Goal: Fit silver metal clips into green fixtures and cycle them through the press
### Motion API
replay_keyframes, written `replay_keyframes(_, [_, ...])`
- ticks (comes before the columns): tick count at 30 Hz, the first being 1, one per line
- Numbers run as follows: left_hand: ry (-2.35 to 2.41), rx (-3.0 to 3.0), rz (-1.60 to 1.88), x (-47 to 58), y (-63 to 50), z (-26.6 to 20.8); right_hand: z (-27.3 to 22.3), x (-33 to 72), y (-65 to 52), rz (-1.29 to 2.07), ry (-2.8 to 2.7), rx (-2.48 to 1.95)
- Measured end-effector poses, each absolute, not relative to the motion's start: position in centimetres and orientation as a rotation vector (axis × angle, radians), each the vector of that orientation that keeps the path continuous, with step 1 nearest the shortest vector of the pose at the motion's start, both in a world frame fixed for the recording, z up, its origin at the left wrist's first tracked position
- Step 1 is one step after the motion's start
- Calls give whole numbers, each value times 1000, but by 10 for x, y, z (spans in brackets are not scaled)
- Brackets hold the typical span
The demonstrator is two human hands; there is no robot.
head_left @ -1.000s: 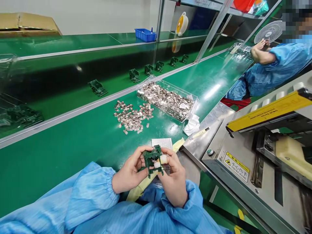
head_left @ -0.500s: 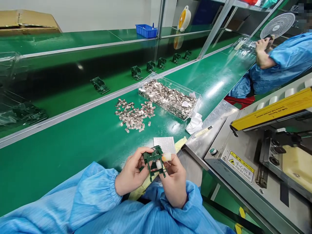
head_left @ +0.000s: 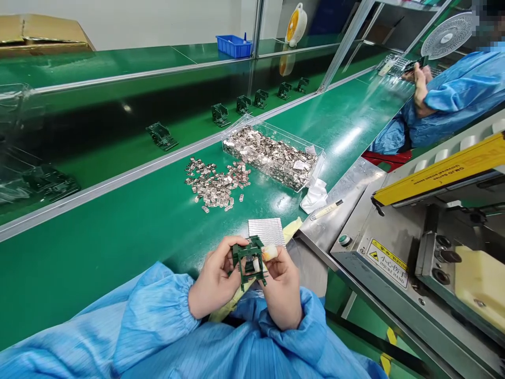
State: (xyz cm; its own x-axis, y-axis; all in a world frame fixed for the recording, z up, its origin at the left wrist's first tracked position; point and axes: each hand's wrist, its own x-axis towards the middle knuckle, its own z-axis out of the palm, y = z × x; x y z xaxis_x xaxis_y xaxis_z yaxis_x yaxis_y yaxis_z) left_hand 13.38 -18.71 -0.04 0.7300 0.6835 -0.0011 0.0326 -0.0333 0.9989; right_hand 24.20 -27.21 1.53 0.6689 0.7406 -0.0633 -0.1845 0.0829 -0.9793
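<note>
Both hands hold one dark green plastic frame [head_left: 250, 259] close to my body. My left hand [head_left: 215, 279] grips its left side, thumb toward the front. My right hand [head_left: 283, 287] is closed around its right side, with white finger covers [head_left: 270, 253] on fingertips. One covered fingertip shows inside the frame's opening; whether a small part is pinched there is hidden. Just beyond the frame lies a silvery ridged plate [head_left: 265, 230]. Farther out on the green table [head_left: 158, 226] is a loose pile of small metal pieces [head_left: 218, 184].
A clear box [head_left: 272, 158] of metal pieces stands beyond the pile. Several green frames [head_left: 161, 137] sit on the belt behind. To the right are a white cloth [head_left: 314, 196], a marker [head_left: 326, 210] and a machine [head_left: 389, 252]. A co-worker's hand [head_left: 422, 87] holds a dark part.
The green frame has turned slightly in my hands, which keep nearly the same place. The co-worker's hands have lowered toward the rack with a dark part.
</note>
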Motion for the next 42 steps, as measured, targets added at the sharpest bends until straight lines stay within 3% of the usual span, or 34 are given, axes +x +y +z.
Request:
replay_keyframes(11, [564, 1581, 528, 143, -204, 10, 12, 245, -296, 721, -461, -1283])
replay_keyframes(17, [494, 1462, 559, 172, -177, 17, -26, 279, -331, 402, -353, -1464])
replay_keyframes(23, [414, 1444, 557, 227, -151, 2, -60, 300, -327, 724, -457, -1479])
replay_keyframes(32, [389, 1576, 497, 241, -158, -12, -69, 309, -313, 749, -702, -1447])
replay_keyframes(42, [414, 1593, 485, 239, -157, -18, -81, 308, -333, 752, -889, -1692])
